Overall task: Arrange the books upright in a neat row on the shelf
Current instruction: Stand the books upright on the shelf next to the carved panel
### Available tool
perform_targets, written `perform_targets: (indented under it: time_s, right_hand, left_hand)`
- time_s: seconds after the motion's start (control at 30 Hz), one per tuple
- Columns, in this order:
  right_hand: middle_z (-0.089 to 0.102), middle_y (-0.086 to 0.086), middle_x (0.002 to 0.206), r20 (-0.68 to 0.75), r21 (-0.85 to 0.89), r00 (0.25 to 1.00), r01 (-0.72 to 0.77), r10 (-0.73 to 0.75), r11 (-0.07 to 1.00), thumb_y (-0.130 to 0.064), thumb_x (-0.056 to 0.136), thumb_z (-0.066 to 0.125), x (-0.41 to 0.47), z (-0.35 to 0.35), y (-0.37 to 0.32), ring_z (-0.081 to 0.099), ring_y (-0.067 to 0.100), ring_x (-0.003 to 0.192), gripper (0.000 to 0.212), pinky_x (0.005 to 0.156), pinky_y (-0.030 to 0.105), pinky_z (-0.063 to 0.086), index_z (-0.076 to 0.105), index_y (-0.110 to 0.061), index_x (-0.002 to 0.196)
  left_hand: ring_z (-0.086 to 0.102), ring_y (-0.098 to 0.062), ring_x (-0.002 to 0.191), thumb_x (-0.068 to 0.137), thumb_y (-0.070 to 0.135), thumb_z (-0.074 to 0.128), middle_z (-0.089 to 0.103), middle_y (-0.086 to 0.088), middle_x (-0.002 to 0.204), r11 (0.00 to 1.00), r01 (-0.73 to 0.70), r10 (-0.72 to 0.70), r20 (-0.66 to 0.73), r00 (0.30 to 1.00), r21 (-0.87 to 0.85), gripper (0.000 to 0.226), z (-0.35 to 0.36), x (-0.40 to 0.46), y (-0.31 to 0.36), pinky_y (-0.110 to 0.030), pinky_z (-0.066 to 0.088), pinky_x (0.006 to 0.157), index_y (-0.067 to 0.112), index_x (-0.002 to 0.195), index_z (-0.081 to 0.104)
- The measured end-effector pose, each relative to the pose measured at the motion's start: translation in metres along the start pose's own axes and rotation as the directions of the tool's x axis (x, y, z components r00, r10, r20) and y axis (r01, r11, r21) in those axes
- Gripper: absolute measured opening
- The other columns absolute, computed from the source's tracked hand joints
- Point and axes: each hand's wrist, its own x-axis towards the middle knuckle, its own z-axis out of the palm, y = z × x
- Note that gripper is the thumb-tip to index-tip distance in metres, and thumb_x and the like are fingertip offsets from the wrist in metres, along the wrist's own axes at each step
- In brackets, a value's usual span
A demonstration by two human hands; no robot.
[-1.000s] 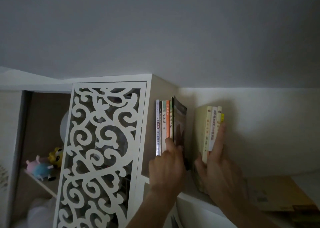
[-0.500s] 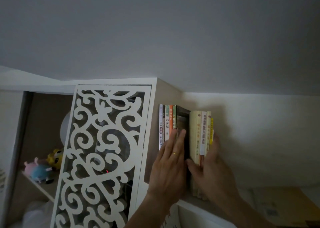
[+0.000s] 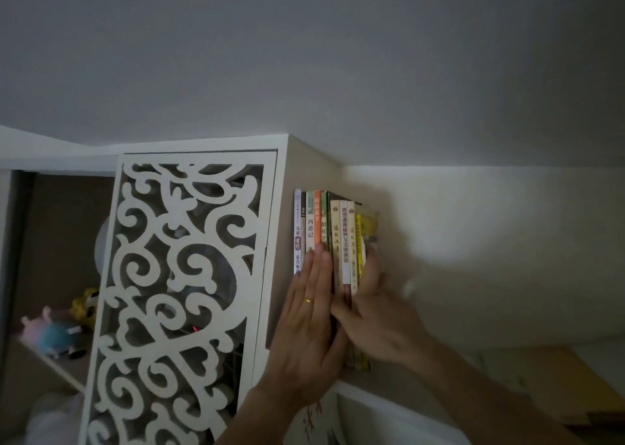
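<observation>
A row of thin books stands upright on the white shelf (image 3: 389, 382), pressed against the cabinet's side wall. The left group of books (image 3: 309, 223) has white, orange and green spines. The right group of books (image 3: 345, 238) has cream and yellow spines and touches the left group. My left hand (image 3: 307, 326), with a gold ring, lies flat with fingers extended against the lower spines of the left group. My right hand (image 3: 378, 319) clasps the right group, thumb on the spines and fingers around the far right side. The books' bottom edges are mostly hidden by my hands.
A white lattice cabinet door (image 3: 182, 292) stands left of the books. Behind it, on a lower shelf, lie plush toys (image 3: 50, 333). A brown flat package (image 3: 571, 387) lies on the shelf to the right. The wall and ceiling are close behind and above.
My right hand slid the right group of books leftward until the gap closed. My left hand went from holding a dark book to lying flat on the spines.
</observation>
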Motion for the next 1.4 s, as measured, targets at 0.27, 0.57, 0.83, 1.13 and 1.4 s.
perform_targets:
  time_s: [0.27, 0.57, 0.83, 1.13, 1.4]
  right_hand:
    - [0.057, -0.034, 0.123, 0.011, 0.494, 0.996, 0.071, -0.088, 0.866, -0.024, 0.104, 0.055, -0.03, -0.021, 0.022, 0.06, -0.015, 0.109, 0.051, 0.093, 0.019, 0.055, 0.032, -0.065, 0.124]
    - [0.054, -0.029, 0.129, -0.156, 0.445, 0.983, 0.159, -0.099, 0.881, -0.018, 0.099, 0.064, -0.023, -0.047, 0.015, 0.057, -0.008, 0.116, 0.059, 0.099, 0.026, 0.054, 0.038, -0.046, 0.143]
    - [0.052, -0.015, 0.125, -0.102, 0.035, 0.948, 0.305, -0.3, 0.952, -0.005, 0.092, 0.065, 0.008, -0.066, 0.028, 0.062, 0.01, 0.102, 0.064, 0.072, 0.013, 0.048, 0.045, -0.034, 0.146]
    - [0.063, 0.001, 0.092, 0.003, -0.099, 0.93, 0.366, -0.367, 0.925, -0.008, 0.095, 0.063, 0.012, -0.096, 0.03, 0.065, 0.022, 0.078, 0.037, 0.065, 0.044, 0.055, 0.036, -0.024, 0.116]
    - [0.064, 0.001, 0.105, -0.03, -0.166, 0.921, 0.378, -0.388, 0.911, -0.018, 0.099, 0.062, -0.011, -0.14, 0.017, 0.062, 0.017, 0.089, 0.018, 0.062, 0.023, 0.044, 0.051, -0.02, 0.114]
  left_hand:
    - [-0.008, -0.024, 0.159, 0.111, 0.029, 0.031, -0.011, -0.001, 0.172, 0.997, 0.025, -0.035, 0.136, 0.99, 0.08, 0.063, 0.002, -0.003, -0.001, -0.054, 0.019, 0.126, 0.021, 0.165, 0.0]
    - [0.001, -0.022, 0.159, 0.108, 0.038, 0.032, 0.0, -0.004, 0.173, 0.962, 0.01, -0.026, 0.056, 0.998, 0.272, 0.066, -0.012, 0.014, 0.03, -0.053, 0.019, 0.127, 0.013, 0.164, 0.008]
    - [0.003, -0.026, 0.159, 0.107, 0.034, 0.051, 0.005, -0.011, 0.172, 0.954, -0.039, 0.018, 0.075, 0.997, 0.298, 0.073, 0.002, 0.015, 0.014, -0.051, 0.025, 0.125, 0.004, 0.162, 0.013]
    - [-0.01, -0.027, 0.159, 0.107, 0.054, 0.04, -0.01, -0.011, 0.171, 0.949, 0.019, -0.056, 0.11, 0.992, 0.315, 0.085, 0.01, 0.016, 0.028, -0.051, 0.015, 0.128, 0.006, 0.163, -0.002]
    - [0.042, -0.036, 0.14, 0.104, 0.036, 0.051, 0.038, -0.021, 0.152, 0.987, 0.104, -0.089, -0.12, 0.989, 0.125, 0.058, 0.005, 0.027, 0.073, -0.053, 0.049, 0.105, 0.003, 0.15, 0.042]
